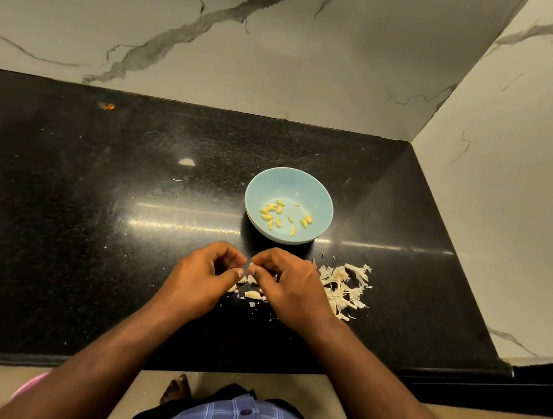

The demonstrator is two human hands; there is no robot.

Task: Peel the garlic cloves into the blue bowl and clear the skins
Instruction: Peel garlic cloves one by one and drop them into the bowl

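Both hands meet just in front of the blue bowl (291,181). The left hand (207,270) and right hand (286,280) each pinch one small garlic clove (249,268) in a fingertip grip. The bowl lies straight ahead, a bit nearer the right hand.

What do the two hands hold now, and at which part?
Both hands pinch something tiny between their fingertips; likely a garlic clove, but it is hidden, so the part cannot be told.

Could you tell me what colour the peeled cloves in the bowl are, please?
The peeled cloves are pale yellow, lying in the light blue bowl; the head view shows them best.
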